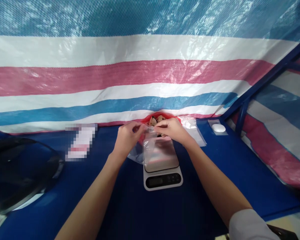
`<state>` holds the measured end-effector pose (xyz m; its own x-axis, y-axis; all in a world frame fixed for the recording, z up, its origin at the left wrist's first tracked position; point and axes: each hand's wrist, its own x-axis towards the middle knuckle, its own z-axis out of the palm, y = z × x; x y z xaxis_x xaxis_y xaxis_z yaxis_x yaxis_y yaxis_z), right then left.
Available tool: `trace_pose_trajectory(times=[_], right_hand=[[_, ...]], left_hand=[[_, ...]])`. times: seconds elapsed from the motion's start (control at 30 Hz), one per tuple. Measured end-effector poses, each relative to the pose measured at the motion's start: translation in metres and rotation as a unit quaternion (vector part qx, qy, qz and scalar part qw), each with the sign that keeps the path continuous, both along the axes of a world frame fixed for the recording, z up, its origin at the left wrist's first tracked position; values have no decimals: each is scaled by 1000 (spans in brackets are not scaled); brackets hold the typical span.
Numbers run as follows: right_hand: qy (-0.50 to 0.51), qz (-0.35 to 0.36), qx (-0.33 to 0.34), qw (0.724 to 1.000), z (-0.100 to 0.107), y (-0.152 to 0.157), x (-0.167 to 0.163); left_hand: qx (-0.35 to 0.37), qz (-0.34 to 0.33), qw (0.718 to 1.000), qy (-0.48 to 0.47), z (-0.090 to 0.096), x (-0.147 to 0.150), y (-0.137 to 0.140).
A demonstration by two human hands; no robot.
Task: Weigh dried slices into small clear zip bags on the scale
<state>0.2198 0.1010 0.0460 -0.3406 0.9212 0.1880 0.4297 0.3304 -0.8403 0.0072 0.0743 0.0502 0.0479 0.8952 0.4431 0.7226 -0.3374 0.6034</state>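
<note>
Between my left hand and my right hand a clear plastic bag is held by its upper edge, fingers pinched on both sides. The bag hangs partly over a white digital scale with a shiny metal plate and a black display panel. Just behind my hands sits a red bag, open at the top, with pale brown, dark-edged dried pieces in it. My hands hide part of these pieces. Inside the clear bag I make out no contents.
Flat clear bags lie right of the red bag. A white oval object rests on a small clear bag farther right. A blurred-out packet and a dark round object are on the left. Striped sheeting closes off the blue table's back.
</note>
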Motion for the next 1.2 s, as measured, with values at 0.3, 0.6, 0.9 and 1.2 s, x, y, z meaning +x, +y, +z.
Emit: trace_pose_trajectory(times=[0.3, 0.6, 0.9, 1.2], right_hand=[[-88, 82, 124, 985, 16, -13, -5], [-26, 70, 37, 997, 1, -4, 0], [23, 10, -24, 999, -7, 0, -8], [42, -15, -85, 995, -7, 6, 9]], left_hand=[[-256, -52, 931, -253, 2, 0, 1], [-263, -80, 906, -323, -4, 2, 2], [-253, -139, 926, -244, 2, 6, -4], [-142, -90, 984, -54, 6, -11, 0]])
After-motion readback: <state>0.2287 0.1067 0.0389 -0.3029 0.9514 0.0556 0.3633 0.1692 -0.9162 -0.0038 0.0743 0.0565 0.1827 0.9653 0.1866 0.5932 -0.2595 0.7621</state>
